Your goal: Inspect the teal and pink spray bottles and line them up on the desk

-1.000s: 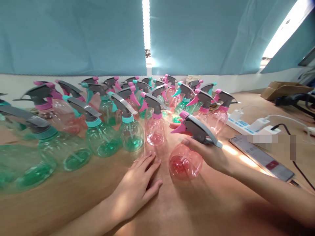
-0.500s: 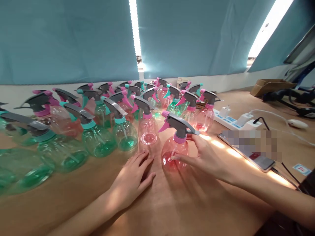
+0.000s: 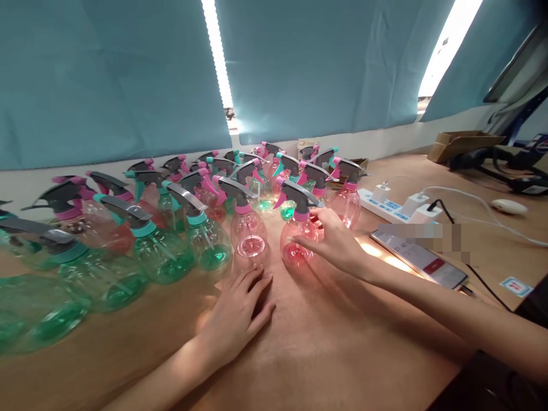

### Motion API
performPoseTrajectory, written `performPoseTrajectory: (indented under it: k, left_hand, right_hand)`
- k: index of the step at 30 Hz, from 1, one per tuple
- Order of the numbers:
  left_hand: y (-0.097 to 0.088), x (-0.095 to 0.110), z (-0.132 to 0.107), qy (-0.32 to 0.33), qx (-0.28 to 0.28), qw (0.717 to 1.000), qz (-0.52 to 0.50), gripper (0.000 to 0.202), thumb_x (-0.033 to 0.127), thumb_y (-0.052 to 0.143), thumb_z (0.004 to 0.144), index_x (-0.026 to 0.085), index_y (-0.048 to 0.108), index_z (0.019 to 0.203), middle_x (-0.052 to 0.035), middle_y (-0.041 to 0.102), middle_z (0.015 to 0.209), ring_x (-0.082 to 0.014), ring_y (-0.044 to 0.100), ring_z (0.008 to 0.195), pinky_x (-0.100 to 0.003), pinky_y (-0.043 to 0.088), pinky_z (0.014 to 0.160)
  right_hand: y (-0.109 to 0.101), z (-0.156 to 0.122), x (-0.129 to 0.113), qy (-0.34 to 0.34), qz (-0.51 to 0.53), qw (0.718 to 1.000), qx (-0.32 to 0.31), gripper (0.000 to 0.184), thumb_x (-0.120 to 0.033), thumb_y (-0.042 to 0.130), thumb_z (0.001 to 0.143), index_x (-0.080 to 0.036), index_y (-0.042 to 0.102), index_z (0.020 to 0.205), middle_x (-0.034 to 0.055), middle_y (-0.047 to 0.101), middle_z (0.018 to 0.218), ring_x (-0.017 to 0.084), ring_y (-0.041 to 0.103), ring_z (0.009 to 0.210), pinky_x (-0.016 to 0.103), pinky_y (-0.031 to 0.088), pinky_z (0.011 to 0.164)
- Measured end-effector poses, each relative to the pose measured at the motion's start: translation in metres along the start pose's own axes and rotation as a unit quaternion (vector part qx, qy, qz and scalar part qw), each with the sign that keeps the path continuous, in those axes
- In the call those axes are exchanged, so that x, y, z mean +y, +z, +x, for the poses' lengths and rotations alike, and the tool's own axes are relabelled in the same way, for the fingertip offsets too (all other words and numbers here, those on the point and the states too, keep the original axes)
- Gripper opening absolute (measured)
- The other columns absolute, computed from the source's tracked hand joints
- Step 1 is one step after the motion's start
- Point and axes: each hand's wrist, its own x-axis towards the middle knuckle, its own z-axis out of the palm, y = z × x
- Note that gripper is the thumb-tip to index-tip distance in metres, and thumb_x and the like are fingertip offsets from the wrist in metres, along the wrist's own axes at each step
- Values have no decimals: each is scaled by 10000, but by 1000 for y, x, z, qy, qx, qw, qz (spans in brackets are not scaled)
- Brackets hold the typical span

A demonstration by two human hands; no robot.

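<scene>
My right hand (image 3: 338, 242) rests against the side of a pink spray bottle (image 3: 298, 237) with a grey trigger and pink collar, standing upright on the wooden table (image 3: 334, 342). Its fingers are spread around the bottle's round body. My left hand (image 3: 240, 317) lies flat on the table, fingers stretched out, just in front of another pink bottle (image 3: 249, 234). Several green and pink spray bottles (image 3: 158, 245) stand in rows to the left and behind.
A phone (image 3: 417, 260) lies to the right of my right hand. A white power strip (image 3: 396, 208) with plugged chargers and cables runs behind it. A cardboard box (image 3: 462, 142) and a white mouse (image 3: 508, 206) sit far right. Blue curtains hang behind.
My right hand set the pink bottle down upright and pushed it back towards the row; its grip on the trigger head gave way to fingers on the body. The left hand stayed flat.
</scene>
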Motion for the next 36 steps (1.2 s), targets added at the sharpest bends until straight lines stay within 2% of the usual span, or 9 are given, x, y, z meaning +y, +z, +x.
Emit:
performPoseTrajectory:
  k: [6,11,18,24,27,29,31,33,36]
  left_hand:
    - [2,4,1,5,-3,1000,-4,410,337,474,990,146,526,1349,-144,529,1393,-314,468,1305,-496,421,1049]
    - [2,3,1,8,6,1000,-9,403,354,465,993,170,523,1347,-134,531,1398,-320,475,1300,-512,428,1039]
    - [1,5,5,2,6,1000,-24,385,349,472,986,190,538,1329,-126,541,1384,-322,489,1282,-517,438,1027]
    - [2,9,13,3,-15,1000,-25,395,330,483,986,159,526,1338,-144,521,1392,-321,472,1287,-514,426,1038]
    - [3,10,16,10,-22,999,-32,383,323,470,992,175,514,1342,-132,512,1398,-310,459,1296,-504,413,1052]
    - [3,11,18,15,-24,999,-38,370,316,465,995,177,517,1333,-129,512,1392,-306,463,1290,-499,410,1056]
    - [3,12,20,18,-25,999,-45,361,313,461,999,177,512,1330,-127,513,1383,-301,469,1282,-494,412,1054]
    - [3,13,22,21,-24,998,-55,352,301,463,1000,182,505,1328,-124,518,1369,-292,479,1270,-480,423,1047]
    - [4,15,25,28,-18,997,-74,331,274,476,989,197,508,1309,-111,530,1348,-279,498,1249,-451,444,1031]
  right_hand:
    - [18,25,0,-3,-28,1000,0,512,-519,641,828,-127,572,1150,163,640,1094,320,587,1040,477,496,869]
    - [29,40,-2,9,-54,999,5,512,-532,558,872,-126,573,1183,185,645,1120,349,574,1093,518,461,923]
    - [35,52,-5,23,-67,997,-7,533,-516,588,860,-88,587,1177,200,642,1126,358,590,1061,501,489,875]
    - [35,51,-5,25,-51,998,-14,631,-539,568,870,-60,541,1280,219,632,1198,369,577,1131,519,476,918]
    - [27,45,-4,3,-31,999,-21,733,-558,599,849,-41,479,1355,222,580,1327,347,534,1226,489,434,1009]
    - [17,38,-4,-8,-19,1000,-19,743,-557,624,836,-49,481,1359,202,577,1346,313,546,1226,451,435,1023]
    - [2,30,-2,-10,-9,1000,-18,645,-542,612,855,-92,535,1312,146,640,1275,260,616,1128,396,491,954]
    - [-14,22,3,1,-6,1000,-18,418,-494,590,889,-157,643,1131,77,722,1104,207,683,948,335,539,819]
    - [-34,14,16,39,-39,998,9,297,-485,591,886,-201,676,903,33,745,879,197,692,757,325,517,662]
